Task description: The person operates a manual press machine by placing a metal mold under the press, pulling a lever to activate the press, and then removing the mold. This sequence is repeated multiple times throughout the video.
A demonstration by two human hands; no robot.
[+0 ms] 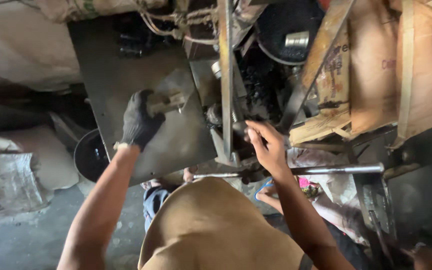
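Note:
My left hand (138,121) wears a dark glove and rests on a grey metal plate (126,75) of a machine, its fingers closed around a small metal piece (168,103) lying on the plate. My right hand (266,145) is bare and reaches into the middle of the machine, fingers curled around a dark part (239,129) beside an upright metal bar (226,75). What exactly the right fingers hold is hidden in shadow.
A long steel rod (336,169) runs sideways under my right hand. Brown cardboard (376,65) leans at the right. A dark round drum with a shiny metal cylinder (297,39) sits at the top. A black round pan (88,157) and white sacks (6,180) lie at the left.

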